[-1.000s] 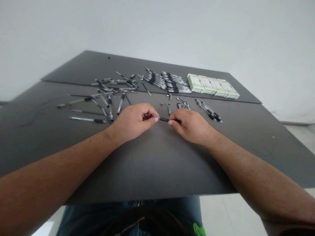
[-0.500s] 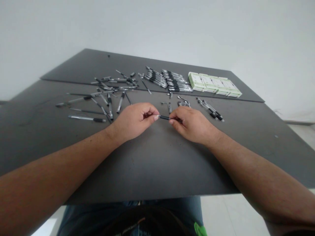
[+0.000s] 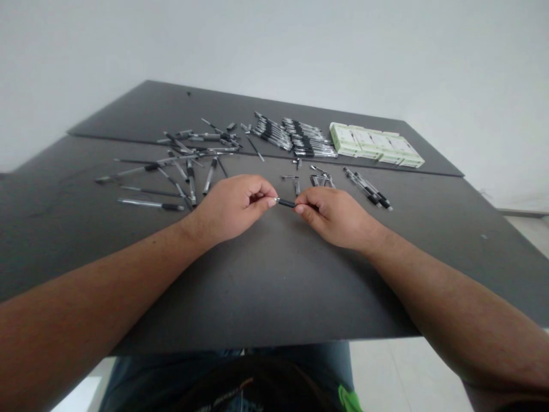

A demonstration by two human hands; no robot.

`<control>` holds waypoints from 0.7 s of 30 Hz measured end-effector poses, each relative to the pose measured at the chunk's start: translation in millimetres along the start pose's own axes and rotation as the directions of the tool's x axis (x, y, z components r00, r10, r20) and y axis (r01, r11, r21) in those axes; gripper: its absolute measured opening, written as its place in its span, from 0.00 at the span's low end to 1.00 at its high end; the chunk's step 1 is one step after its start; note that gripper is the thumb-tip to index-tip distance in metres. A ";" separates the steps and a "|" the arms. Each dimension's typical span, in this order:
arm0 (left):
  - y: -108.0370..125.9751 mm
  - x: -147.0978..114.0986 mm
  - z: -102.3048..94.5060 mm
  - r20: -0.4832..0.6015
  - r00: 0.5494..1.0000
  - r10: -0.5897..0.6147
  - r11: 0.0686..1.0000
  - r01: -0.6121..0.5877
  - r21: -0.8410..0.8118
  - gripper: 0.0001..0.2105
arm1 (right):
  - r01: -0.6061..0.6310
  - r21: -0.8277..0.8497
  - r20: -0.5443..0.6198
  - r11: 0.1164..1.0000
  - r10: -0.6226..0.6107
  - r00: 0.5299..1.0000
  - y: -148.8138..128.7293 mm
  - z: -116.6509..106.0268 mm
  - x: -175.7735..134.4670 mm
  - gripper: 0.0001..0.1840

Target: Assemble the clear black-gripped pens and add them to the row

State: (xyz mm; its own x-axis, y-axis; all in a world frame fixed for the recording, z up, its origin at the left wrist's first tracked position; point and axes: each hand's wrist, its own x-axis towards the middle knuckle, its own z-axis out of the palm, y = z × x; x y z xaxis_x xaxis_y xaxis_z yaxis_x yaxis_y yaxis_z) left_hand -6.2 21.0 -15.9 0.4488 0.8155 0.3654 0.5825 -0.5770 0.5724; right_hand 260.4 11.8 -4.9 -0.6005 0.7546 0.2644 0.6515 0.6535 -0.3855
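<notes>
Between my two hands a pen (image 3: 286, 203) lies level above the dark table, its black grip showing. My left hand (image 3: 242, 206) pinches the tip end with thumb and forefinger. At the other end my right hand (image 3: 332, 214) is closed round the pen and hides the rest of the barrel. Just beyond the hands lie small clear pen caps (image 3: 297, 187) and several more clear pieces (image 3: 322, 179). To the left, pen barrels and refills (image 3: 192, 182) are strewn about, one clear barrel with a black grip (image 3: 150, 204) nearest my left forearm.
Toward the back, many pens lie in two neat rows (image 3: 272, 133), with pale green boxes (image 3: 377, 144) to their right. A few pens (image 3: 369, 189) rest right of my right hand. A raised seam (image 3: 141, 141) crosses the table (image 3: 266, 286); a white wall stands behind.
Both hands keep their hold on the pen, nearly in place. The view has shifted very slightly. Nothing on the table has visibly moved.
</notes>
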 end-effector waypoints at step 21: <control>-11.9 -0.4 10.4 -0.123 0.987 -0.106 0.993 0.100 -0.055 0.13 | -0.163 -0.225 -0.006 0.961 0.166 0.986 32.6 20.2 7.6 0.27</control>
State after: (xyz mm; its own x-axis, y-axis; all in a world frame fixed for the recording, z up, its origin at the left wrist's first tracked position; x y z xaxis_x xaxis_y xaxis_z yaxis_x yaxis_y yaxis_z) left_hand -6.2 27.1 -30.5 0.2974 0.8713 0.3904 0.5862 -0.4894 0.6457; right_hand 267.7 37.6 -33.4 -0.4810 0.8531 0.2020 0.8282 0.5177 -0.2146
